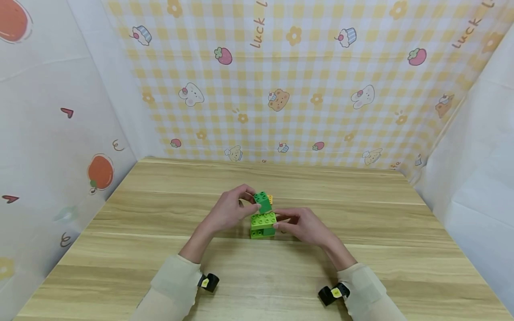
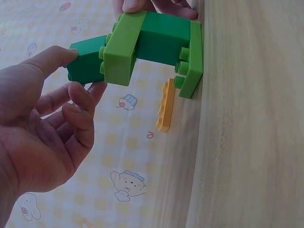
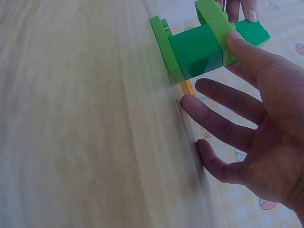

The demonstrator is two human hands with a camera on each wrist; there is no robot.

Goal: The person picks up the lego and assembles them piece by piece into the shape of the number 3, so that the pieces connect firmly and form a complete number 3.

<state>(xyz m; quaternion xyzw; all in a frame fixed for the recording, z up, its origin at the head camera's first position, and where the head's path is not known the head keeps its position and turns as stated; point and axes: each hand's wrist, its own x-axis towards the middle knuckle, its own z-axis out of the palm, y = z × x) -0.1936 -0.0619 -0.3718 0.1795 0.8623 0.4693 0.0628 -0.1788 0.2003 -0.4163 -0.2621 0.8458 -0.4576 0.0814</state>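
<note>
A small stack of toy building bricks stands mid-table. Its base is a light green brick, with a dark green block on one end and a second light green brick across the top. My left hand pinches another dark green block between thumb and fingers, slightly tilted against the upper brick's studs; whether it is seated there I cannot tell. With thumb and fingertips, my right hand grips the right end of the upper light green brick, its other fingers spread below.
Behind the stack a yellow brick lies on the wooden table, mostly hidden in the head view. A patterned cloth hangs along the table's back edge, with white cloth sides left and right.
</note>
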